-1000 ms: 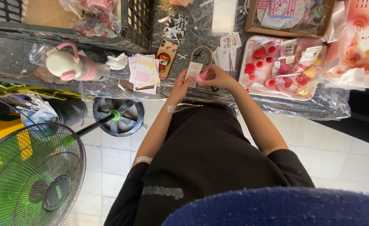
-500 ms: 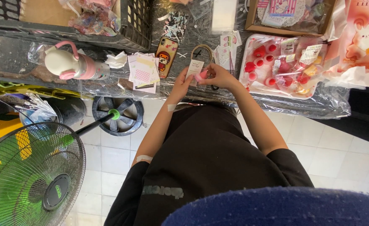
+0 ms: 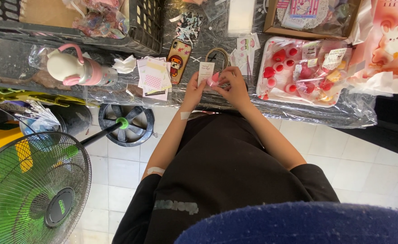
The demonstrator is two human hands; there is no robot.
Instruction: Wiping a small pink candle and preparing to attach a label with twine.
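While the view looks straight down over a blue rounded shape (image 3: 298, 226) at the near edge and the person's black shirt (image 3: 221, 171), both hands meet at the near edge of the surface (image 3: 18, 63), which is covered in clear plastic. The left hand (image 3: 194, 90) pinches a small white card (image 3: 206, 72) between its fingers, holding it upright-ish. The right hand (image 3: 233, 86) is right beside it, fingers curled around a small pink piece (image 3: 214, 79) that touches the card's lower corner. Can't tell exactly what the pink bit is, it's mostly hidden.

Down on the floor at near left there's a green fan (image 3: 27, 190), its round base (image 3: 126, 124) sitting under the surface edge.

Just left of the hands lies a stack of pastel paper notes (image 3: 154, 77), and beyond that a phone in a cartoon case (image 3: 179, 54). Further left, a white and pink bottle (image 3: 77, 70) lies on its side. To the right of the hands sits a white tray (image 3: 264, 58) of red and pink items in little bags. At the far left there's a black crate (image 3: 140, 27), far right a cardboard box (image 3: 271, 22).
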